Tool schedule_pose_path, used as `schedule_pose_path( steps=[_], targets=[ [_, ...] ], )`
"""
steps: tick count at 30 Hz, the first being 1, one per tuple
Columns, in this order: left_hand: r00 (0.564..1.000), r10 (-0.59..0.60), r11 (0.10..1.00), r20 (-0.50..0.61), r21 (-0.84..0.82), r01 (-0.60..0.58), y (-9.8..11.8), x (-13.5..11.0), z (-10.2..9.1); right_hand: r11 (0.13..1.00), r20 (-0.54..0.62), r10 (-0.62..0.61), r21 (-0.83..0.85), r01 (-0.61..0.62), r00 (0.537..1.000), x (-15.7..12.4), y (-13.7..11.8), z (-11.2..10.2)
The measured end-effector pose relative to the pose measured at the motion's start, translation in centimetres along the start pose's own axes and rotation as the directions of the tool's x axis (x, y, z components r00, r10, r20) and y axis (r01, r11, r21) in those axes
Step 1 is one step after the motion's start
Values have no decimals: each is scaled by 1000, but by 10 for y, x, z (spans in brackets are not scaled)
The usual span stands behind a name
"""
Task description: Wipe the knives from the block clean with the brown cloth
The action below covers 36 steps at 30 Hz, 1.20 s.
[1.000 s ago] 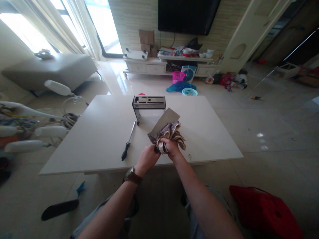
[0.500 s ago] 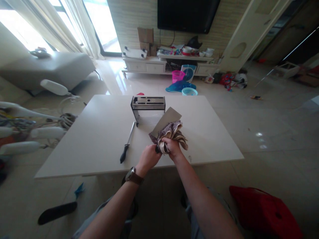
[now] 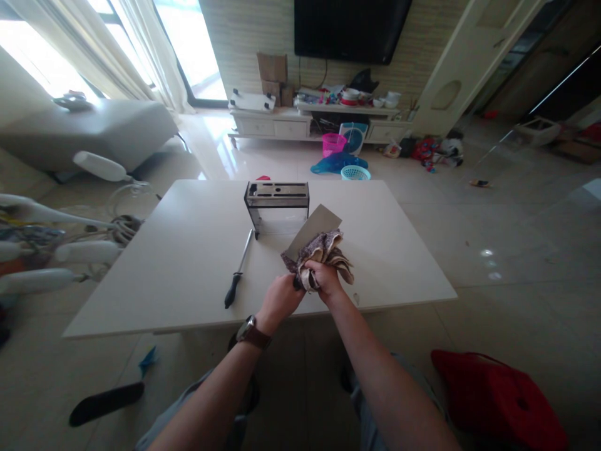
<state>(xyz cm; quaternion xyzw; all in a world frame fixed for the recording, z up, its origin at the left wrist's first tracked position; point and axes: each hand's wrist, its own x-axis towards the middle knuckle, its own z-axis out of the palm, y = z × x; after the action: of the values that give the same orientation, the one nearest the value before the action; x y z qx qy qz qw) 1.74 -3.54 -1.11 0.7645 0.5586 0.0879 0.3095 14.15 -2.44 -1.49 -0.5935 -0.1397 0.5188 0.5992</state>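
Observation:
My left hand [image 3: 282,297] is closed around the dark handle of a cleaver [image 3: 315,229], whose broad grey blade points away from me over the white table. In my right hand [image 3: 325,278] is a bunched brown-and-cream cloth [image 3: 323,249], pressed against the lower part of the blade and hiding it. Left of the hands, a sharpening steel [image 3: 238,275] with a black handle lies on the table. Beyond the blade stands a metal knife block [image 3: 278,195] with slots in its top and a clear lower part.
The white table [image 3: 154,269] ends just in front of me. A red stool-like object [image 3: 502,394] is on the floor at right, and a lamp with white shades [image 3: 94,250] at left. Baskets [image 3: 355,173] and a TV cabinet [image 3: 272,126] are beyond the table.
Both hands, the cleaver and the cloth keep nearly the same pose. The view has shifted very slightly, so the table and its things appear a little further left.

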Motion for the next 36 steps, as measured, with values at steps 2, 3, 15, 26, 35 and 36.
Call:
schedule_pose_path(
  steps=[2,3,15,26,35,36],
  targets=[
    [1000,-8,1000,4,4,8,0,0,0,1000,-1,4,-4,-4,1000,0,-1,0],
    [1000,-12,1000,7,7,12,0,1,0,1000,-1,-2,-2,2,1000,0,-1,0],
    [1000,6,1000,11,8,-6,2,2,0,1000,-9,-3,-15,3,1000,3,1,-2],
    [1000,12,1000,-8,-19,-12,0,5,4,999,-23,-46,25,46,999,8,4,-2],
    [1000,7,999,10,-38,-7,-1,4,4,1000,-55,21,-5,-21,998,3,0,1],
    [1000,10,999,8,-40,-10,-1,4,4,1000,-57,22,-6,-23,998,3,0,2]
  ],
)
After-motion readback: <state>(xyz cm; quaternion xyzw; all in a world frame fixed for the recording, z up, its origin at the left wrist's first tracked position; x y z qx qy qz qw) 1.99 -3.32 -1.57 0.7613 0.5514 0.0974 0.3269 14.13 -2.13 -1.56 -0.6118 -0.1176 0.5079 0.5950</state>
